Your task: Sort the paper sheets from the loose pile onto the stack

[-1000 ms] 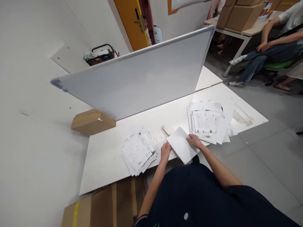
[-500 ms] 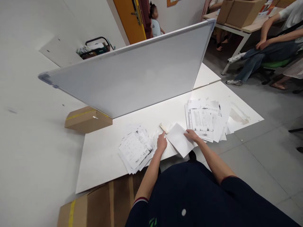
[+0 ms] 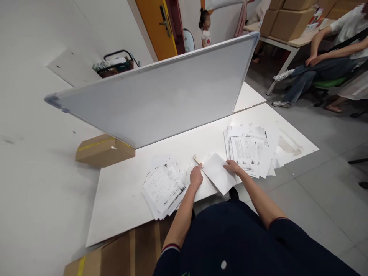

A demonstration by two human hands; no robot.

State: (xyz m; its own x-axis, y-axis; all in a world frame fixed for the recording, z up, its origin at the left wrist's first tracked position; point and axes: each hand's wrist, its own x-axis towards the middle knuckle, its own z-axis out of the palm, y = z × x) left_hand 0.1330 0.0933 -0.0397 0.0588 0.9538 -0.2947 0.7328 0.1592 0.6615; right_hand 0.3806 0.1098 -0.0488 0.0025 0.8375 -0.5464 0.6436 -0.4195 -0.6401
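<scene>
A blank white sheet lies folded on the white board in front of me. My right hand rests flat on the sheet's right edge, fingers stretched. My left hand presses on the sheet's left edge, fingers curled with the index tip beside a small beige block. A stack of printed papers lies left of my left hand. A larger heap of printed papers lies right of my right hand.
A large whiteboard stands tilted behind the papers. A cardboard box sits at its left foot, flattened cardboard by my knees. A seated person and a table with boxes are at far right; a small person stands by the door.
My left hand has slid up along the sheet's left edge toward the beige block. The sheet now lies flatter on the board. My right hand has hardly moved.
</scene>
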